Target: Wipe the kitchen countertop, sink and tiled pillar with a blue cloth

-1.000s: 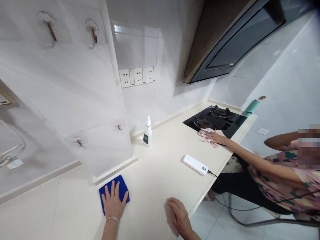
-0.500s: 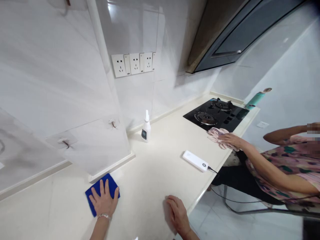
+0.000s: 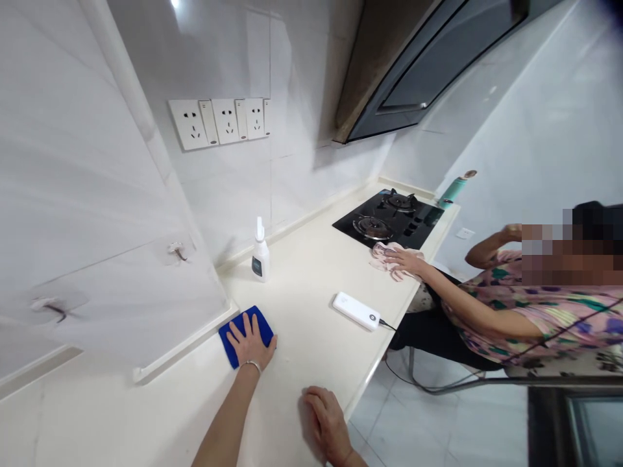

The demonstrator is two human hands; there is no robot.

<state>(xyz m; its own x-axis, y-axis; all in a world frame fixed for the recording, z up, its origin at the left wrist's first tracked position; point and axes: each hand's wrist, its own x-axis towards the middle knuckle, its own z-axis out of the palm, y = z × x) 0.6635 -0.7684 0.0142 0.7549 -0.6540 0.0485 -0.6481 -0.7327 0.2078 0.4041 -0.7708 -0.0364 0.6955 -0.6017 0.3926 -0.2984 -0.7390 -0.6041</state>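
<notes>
My left hand point(image 3: 253, 344) lies flat on a folded blue cloth point(image 3: 264, 327), fingers spread, pressing it to the countertop. The cloth is beside the foot of the white wall's projecting corner. A bracelet circles that wrist. My right hand point(image 3: 328, 418) rests near the counter's front edge with its fingers curled in, and nothing shows in it. Beyond the cloth stands an upright white spray bottle point(image 3: 260, 253) with a dark label. A white power bank point(image 3: 357, 311) with a cable plugged in lies on the counter, farther from me than my right hand.
Across the counter point(image 3: 296, 292), a seated co-worker's hand point(image 3: 406, 261) rests on a pink cloth point(image 3: 389, 269) beside the black gas hob point(image 3: 360, 227). A range hood point(image 3: 389, 97) overhangs it. Sockets point(image 3: 226, 123) and hooks point(image 3: 179, 251) are on the wall. The power bank's cable hangs over the edge.
My left hand has slid the blue cloth forward and to the right along the counter. My right hand stays curled near the edge. The view has turned somewhat to the right.
</notes>
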